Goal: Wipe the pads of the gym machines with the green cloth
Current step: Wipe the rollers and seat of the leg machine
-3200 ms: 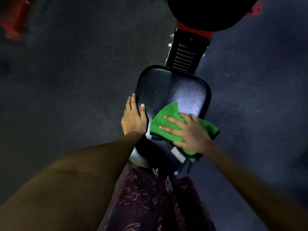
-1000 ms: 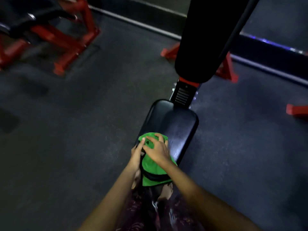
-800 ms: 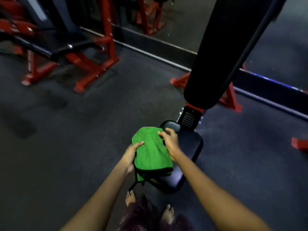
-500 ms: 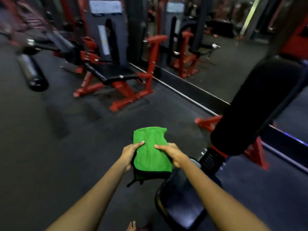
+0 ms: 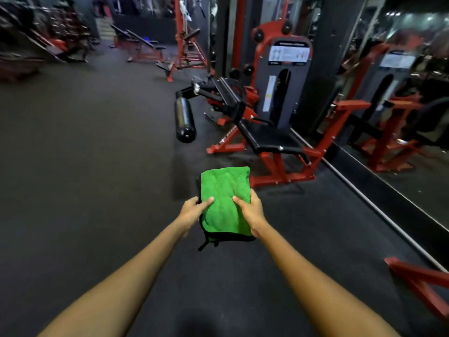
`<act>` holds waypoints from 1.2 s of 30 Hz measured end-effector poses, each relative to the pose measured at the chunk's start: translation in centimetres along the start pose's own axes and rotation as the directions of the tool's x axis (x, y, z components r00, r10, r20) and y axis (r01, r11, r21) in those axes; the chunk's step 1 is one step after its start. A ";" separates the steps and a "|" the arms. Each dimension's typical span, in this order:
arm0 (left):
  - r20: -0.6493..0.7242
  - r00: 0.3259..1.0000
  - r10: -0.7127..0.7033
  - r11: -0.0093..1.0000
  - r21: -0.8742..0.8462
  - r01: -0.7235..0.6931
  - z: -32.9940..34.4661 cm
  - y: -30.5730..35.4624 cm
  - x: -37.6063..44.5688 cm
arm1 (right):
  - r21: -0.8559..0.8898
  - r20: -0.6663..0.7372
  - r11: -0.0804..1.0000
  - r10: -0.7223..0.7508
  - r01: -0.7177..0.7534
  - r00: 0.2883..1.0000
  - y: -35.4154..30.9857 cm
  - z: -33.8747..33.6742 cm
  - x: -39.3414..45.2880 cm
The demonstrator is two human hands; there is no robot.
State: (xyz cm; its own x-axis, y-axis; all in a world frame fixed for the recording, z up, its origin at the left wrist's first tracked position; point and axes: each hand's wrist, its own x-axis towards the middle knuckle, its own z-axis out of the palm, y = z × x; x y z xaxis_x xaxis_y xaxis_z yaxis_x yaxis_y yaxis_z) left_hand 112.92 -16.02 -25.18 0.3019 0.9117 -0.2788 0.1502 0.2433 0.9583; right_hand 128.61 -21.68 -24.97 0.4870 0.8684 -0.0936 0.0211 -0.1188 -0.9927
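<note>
I pinch the folded green cloth (image 5: 226, 203) with left hand (image 5: 193, 211) and right hand (image 5: 251, 210); keeping this flat fold should wipe the seat pad (image 5: 272, 138) ahead evenly.

cloth (image 5: 227, 203) between hands, machine (image 5: 272, 132) ahead right, mirror (image 5: 401, 93) beyond

A folded green cloth (image 5: 226, 203) is held out flat between two hands, the left hand (image 5: 193, 211) and right hand (image 5: 252, 210) each pinching a side edge, above a dark gym floor (image 5: 85, 166); a red-framed leg machine (image 5: 262, 132) with a black seat pad (image 5: 272, 138) and roller pad (image 5: 184, 122) stands ahead.
</note>
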 end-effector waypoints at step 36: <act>-0.450 0.860 0.240 0.932 0.353 -0.075 -36.1 11.2 46.0 | -0.165 0.344 0.974 -0.093 0.158 0.934 -7.4 43.8 47.4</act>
State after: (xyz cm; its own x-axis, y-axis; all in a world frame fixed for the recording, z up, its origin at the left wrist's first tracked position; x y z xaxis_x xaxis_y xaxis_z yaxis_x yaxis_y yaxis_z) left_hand 94.48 40.62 -24.94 -0.1278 0.9916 0.0188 0.4499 0.0411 0.8922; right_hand 113.27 41.40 -25.43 0.1529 0.9880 -0.0212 0.2412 -0.0581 -0.9687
